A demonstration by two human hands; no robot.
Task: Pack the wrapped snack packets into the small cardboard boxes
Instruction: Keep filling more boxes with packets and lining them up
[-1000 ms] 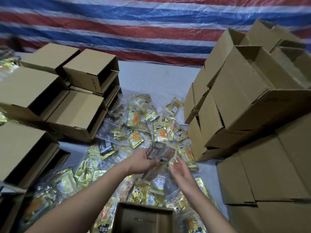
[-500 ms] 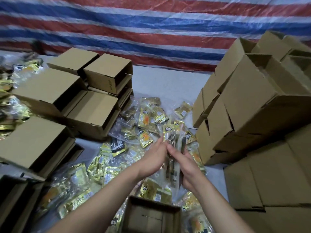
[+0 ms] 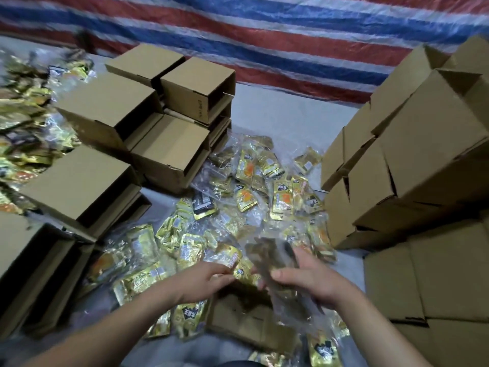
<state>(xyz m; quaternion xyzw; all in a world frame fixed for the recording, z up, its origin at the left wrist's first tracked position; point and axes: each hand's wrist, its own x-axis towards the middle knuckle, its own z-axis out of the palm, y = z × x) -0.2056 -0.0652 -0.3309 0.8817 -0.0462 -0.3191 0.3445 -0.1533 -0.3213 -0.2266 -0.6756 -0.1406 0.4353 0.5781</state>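
Observation:
My right hand (image 3: pixel 311 279) grips a clear plastic bag of snack packets (image 3: pixel 275 260), blurred by motion, just above an open small cardboard box (image 3: pixel 238 323) at the bottom centre. My left hand (image 3: pixel 209 280) is close beside it, fingers curled, pinching the edge of a gold snack packet (image 3: pixel 232 258) next to the bag. A loose pile of gold wrapped packets (image 3: pixel 264 186) covers the grey surface beyond my hands. The box's inside is partly hidden by the bag and my hands.
Open small cardboard boxes (image 3: pixel 169 144) are stacked on the left, with more packets (image 3: pixel 23 133) heaped behind them. A tall stack of cardboard boxes (image 3: pixel 412 160) walls off the right. A red, white and blue striped tarp (image 3: pixel 264 35) hangs at the back.
Both hands have come down and nearer, from over the pile to just above the open box. They have parted; the bag now hangs mainly from my right hand.

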